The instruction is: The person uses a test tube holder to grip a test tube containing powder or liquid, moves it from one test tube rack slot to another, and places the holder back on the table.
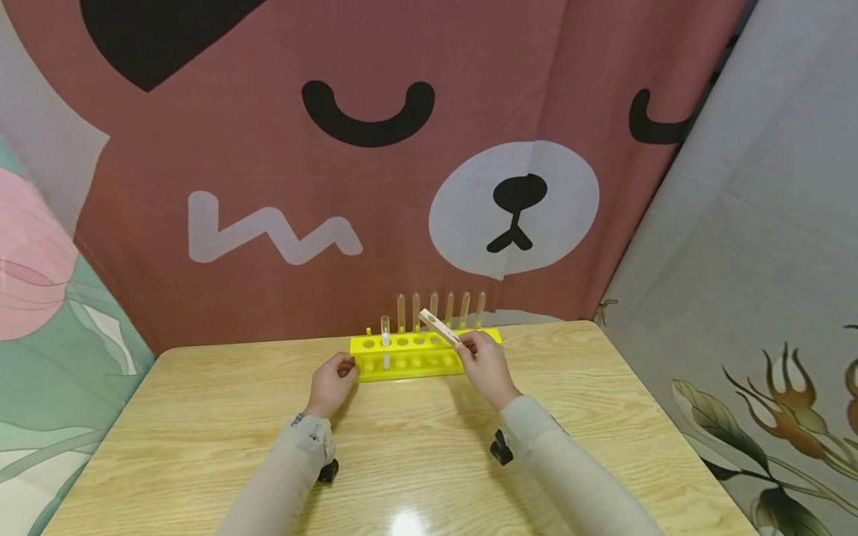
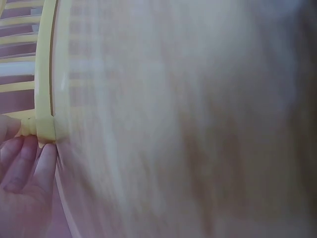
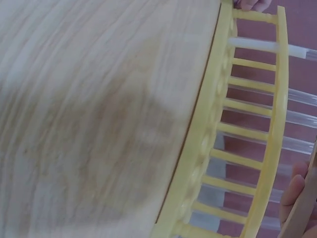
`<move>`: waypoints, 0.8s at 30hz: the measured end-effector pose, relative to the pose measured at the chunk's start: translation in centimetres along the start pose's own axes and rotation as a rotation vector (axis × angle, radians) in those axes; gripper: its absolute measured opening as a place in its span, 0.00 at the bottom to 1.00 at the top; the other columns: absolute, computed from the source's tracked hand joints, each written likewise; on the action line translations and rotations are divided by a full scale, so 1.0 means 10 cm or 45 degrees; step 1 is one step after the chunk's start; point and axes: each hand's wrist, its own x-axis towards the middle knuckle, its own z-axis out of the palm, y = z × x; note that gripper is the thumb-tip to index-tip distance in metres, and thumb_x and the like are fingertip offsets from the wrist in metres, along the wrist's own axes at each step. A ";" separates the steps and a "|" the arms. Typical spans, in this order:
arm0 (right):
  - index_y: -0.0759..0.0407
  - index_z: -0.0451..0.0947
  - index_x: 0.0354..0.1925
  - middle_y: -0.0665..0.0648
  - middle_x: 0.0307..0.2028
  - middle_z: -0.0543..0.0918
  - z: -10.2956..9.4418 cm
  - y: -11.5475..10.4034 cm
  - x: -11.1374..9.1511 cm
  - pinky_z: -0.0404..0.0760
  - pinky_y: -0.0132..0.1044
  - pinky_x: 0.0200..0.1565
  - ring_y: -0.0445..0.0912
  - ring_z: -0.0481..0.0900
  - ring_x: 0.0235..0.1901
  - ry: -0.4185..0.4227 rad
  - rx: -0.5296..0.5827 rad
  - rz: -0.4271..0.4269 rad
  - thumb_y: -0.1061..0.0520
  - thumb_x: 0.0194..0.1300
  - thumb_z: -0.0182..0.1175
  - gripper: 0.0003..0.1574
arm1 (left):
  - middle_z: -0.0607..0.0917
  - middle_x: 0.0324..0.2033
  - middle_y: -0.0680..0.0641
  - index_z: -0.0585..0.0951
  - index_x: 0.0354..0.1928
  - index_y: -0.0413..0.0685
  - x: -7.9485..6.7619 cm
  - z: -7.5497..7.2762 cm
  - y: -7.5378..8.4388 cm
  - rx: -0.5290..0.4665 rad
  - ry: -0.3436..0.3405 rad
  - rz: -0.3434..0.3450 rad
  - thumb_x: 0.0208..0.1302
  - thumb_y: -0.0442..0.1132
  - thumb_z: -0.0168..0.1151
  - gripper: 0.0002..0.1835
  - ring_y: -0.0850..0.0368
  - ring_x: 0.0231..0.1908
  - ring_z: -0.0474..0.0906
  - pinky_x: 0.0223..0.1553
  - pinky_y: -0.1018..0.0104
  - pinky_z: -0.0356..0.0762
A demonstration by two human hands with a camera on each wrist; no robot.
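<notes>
A yellow test tube rack (image 1: 409,375) stands near the table's back edge. My left hand (image 1: 330,387) is at its left end; in the left wrist view the thumb and fingers (image 2: 44,166) pinch the rack's end post. My right hand (image 1: 488,372) grips a wooden test tube clamp (image 1: 439,327), slanting up to the left above the rack's right half. One test tube with white contents (image 1: 385,339) sits upright in a hole near the left end. Several clear test tubes (image 1: 401,314) stand along the rack's back row. The clamp (image 3: 301,210) shows partly at the right wrist view's edge.
The rack stands on a wood-grain table (image 1: 402,454). Close behind it hangs a reddish-brown curtain (image 1: 281,298) with a cartoon face. A pale flowered curtain (image 1: 757,298) hangs along the right side, and another patterned cloth (image 1: 40,335) along the left.
</notes>
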 end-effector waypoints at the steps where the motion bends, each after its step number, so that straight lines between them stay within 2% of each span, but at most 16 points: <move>1: 0.65 0.82 0.48 0.57 0.38 0.82 0.00 -0.02 0.01 0.81 0.38 0.34 0.48 0.79 0.36 0.000 0.003 -0.002 0.61 0.72 0.62 0.10 | 0.86 0.43 0.40 0.82 0.48 0.37 0.00 0.00 0.00 -0.001 0.000 -0.002 0.68 0.33 0.63 0.09 0.44 0.47 0.82 0.52 0.48 0.79; 9: 0.66 0.81 0.50 0.57 0.38 0.82 0.02 -0.13 0.05 0.79 0.37 0.34 0.49 0.79 0.37 -0.023 0.004 -0.023 0.60 0.73 0.61 0.12 | 0.86 0.44 0.39 0.80 0.56 0.37 0.00 0.00 0.01 0.043 -0.023 0.026 0.71 0.34 0.62 0.15 0.43 0.47 0.82 0.52 0.47 0.79; 15: 0.67 0.80 0.50 0.58 0.38 0.81 0.05 -0.18 0.08 0.78 0.36 0.32 0.48 0.77 0.35 -0.052 0.002 -0.030 0.59 0.74 0.60 0.13 | 0.85 0.46 0.39 0.80 0.55 0.39 0.01 0.00 0.02 0.043 -0.044 0.008 0.73 0.35 0.60 0.13 0.44 0.48 0.81 0.53 0.47 0.78; 24: 0.66 0.79 0.48 0.58 0.39 0.79 0.10 -0.27 0.13 0.76 0.33 0.29 0.44 0.73 0.30 -0.084 -0.005 -0.048 0.60 0.75 0.59 0.10 | 0.85 0.43 0.39 0.80 0.54 0.37 0.01 -0.01 0.03 0.089 -0.059 0.027 0.74 0.34 0.59 0.12 0.43 0.47 0.80 0.53 0.46 0.77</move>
